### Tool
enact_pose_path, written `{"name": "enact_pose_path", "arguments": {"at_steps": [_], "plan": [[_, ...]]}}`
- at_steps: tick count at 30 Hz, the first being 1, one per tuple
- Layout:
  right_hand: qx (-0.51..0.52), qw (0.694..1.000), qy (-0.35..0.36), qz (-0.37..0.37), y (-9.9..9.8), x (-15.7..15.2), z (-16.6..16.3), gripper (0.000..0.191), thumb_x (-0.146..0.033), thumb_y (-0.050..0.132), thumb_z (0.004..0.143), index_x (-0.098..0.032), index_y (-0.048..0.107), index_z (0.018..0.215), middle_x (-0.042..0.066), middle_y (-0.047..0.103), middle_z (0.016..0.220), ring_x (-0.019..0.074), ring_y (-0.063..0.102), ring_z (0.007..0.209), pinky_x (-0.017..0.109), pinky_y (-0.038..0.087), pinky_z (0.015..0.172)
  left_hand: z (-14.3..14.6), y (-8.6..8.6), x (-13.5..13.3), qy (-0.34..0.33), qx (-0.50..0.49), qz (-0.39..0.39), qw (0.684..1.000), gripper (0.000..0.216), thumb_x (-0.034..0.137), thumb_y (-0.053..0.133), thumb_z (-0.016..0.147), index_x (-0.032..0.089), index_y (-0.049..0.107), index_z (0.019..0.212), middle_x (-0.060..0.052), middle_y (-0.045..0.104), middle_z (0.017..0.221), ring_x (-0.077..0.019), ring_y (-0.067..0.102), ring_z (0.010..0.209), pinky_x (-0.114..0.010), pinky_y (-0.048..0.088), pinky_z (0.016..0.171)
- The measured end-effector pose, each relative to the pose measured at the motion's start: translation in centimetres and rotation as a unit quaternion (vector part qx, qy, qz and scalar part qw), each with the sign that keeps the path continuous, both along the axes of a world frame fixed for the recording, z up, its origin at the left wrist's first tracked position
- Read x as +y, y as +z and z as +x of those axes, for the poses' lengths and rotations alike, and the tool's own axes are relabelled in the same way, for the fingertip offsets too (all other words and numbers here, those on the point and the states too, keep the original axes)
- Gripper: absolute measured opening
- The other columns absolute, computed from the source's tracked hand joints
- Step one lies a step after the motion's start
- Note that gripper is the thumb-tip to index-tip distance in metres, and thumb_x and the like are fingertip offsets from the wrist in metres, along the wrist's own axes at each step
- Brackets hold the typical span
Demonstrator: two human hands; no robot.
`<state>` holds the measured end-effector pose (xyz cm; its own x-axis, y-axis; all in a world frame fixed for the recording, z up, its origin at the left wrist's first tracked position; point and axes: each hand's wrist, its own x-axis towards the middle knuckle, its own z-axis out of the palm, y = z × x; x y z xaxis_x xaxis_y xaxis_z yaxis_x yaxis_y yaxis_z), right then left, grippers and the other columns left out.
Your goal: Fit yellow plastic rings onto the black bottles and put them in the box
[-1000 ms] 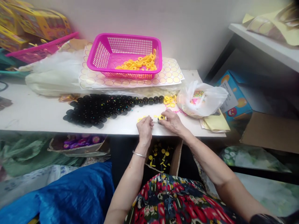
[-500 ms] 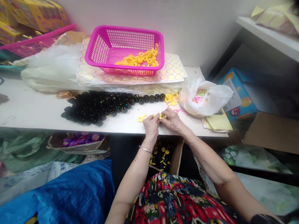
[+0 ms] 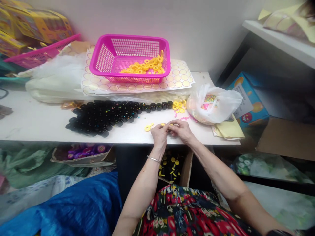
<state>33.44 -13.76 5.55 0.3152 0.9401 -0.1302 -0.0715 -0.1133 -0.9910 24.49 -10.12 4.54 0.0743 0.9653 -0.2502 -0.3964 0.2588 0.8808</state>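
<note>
My left hand point(image 3: 158, 134) and my right hand point(image 3: 181, 131) meet fingertip to fingertip near the front of the white table point(image 3: 133, 134). Between them they pinch a small yellow plastic ring piece point(image 3: 163, 124), mostly covered by the fingers. Just left of my left hand lies another yellow ring with a short stem point(image 3: 147, 127). Beyond my right hand is a small pile of yellow rings point(image 3: 179, 105), with tiny pink beads point(image 3: 185, 117) scattered nearby. A mass of shiny black round caps point(image 3: 103, 114) spreads to the left, tapering into a single row toward the yellow pile.
A pink basket point(image 3: 130, 78) of yellow pieces sits on sticker sheets point(image 3: 179, 78) at the back. On the right stands a white plastic bag point(image 3: 214, 108) of colourful bits beside folded yellow paper point(image 3: 227, 129). Below the table edge is a box of black-and-yellow pieces point(image 3: 172, 167).
My fingers have closed in around the yellow piece; its ring showed before and is now largely hidden. My right hand has turned and drawn slightly lower. The view has shifted slightly.
</note>
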Motion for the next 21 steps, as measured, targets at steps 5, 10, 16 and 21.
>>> {"name": "enact_pose_path", "arguments": {"at_steps": [5,10,16,21], "plan": [[0.121,0.989,-0.058,-0.06,-0.5,0.7,-0.8,0.027,-0.04,0.061,0.071,-0.014,0.058,0.072,-0.002,0.055,0.051,0.0052,0.047,0.036,0.015,0.04,0.034,0.2,0.1,-0.1,0.015,0.015,-0.003,1.0,0.027,0.026,0.077,0.049,0.009,0.056,0.051,0.004,0.052,0.045,-0.0039,0.043,0.04,-0.017,0.03,0.038],[0.148,0.984,-0.049,-0.086,-0.7,1.0,-1.0,0.019,-0.032,0.057,0.075,-0.013,0.057,0.072,-0.002,0.055,0.046,0.0069,0.05,0.034,0.015,0.041,0.033,0.4,0.2,-0.3,0.011,0.004,-0.043,0.999,0.028,0.027,0.077,0.05,0.01,0.055,0.056,0.004,0.051,0.045,-0.0034,0.04,0.035,-0.016,0.029,0.035],[0.103,0.986,-0.076,-0.104,-0.6,1.7,-1.2,0.013,-0.025,0.055,0.073,-0.015,0.052,0.065,-0.003,0.052,0.039,0.0095,0.049,0.03,0.016,0.038,0.028,0.6,0.1,0.1,0.016,0.008,-0.053,0.998,0.027,0.027,0.076,0.051,0.011,0.054,0.055,0.006,0.046,0.04,-0.0044,0.04,0.032,-0.017,0.03,0.032],[0.132,0.984,-0.074,-0.098,-1.0,1.4,-1.3,0.019,-0.031,0.055,0.073,-0.016,0.048,0.063,-0.003,0.051,0.038,0.0094,0.048,0.029,0.017,0.038,0.029,0.2,-0.6,0.0,0.004,0.044,-0.049,0.998,0.031,0.033,0.077,0.051,0.011,0.056,0.058,0.005,0.047,0.039,-0.0049,0.04,0.031,-0.017,0.028,0.032]]}}
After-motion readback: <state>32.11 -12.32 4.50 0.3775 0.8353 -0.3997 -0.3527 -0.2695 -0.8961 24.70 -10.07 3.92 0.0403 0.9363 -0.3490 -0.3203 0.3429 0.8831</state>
